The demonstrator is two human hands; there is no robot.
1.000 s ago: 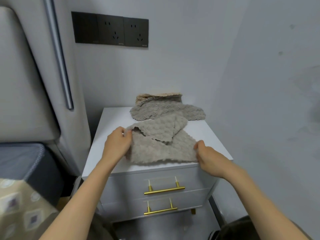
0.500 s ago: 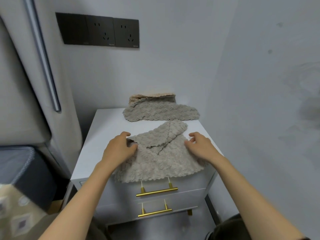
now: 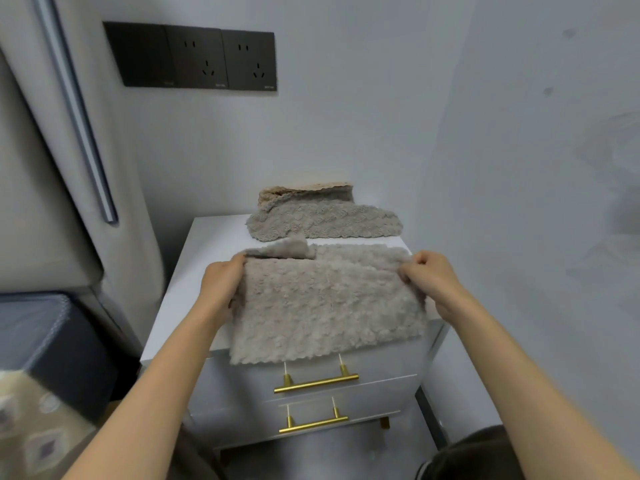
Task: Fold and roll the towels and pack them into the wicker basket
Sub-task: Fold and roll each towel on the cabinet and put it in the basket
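A fluffy grey towel [image 3: 325, 306] lay spread, near edge overhanging the nightstand [image 3: 214, 237]; behind it a bunched grey towel [image 3: 325, 223], then a tan towel [image 3: 304, 191]

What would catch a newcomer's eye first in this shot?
The fluffy grey towel, pinched at its far corners by the left hand and right hand, spread over the white nightstand with its near edge hanging over the front. Behind it, more towels lie heaped at the back of the top, and a black socket panel sits on the wall above.
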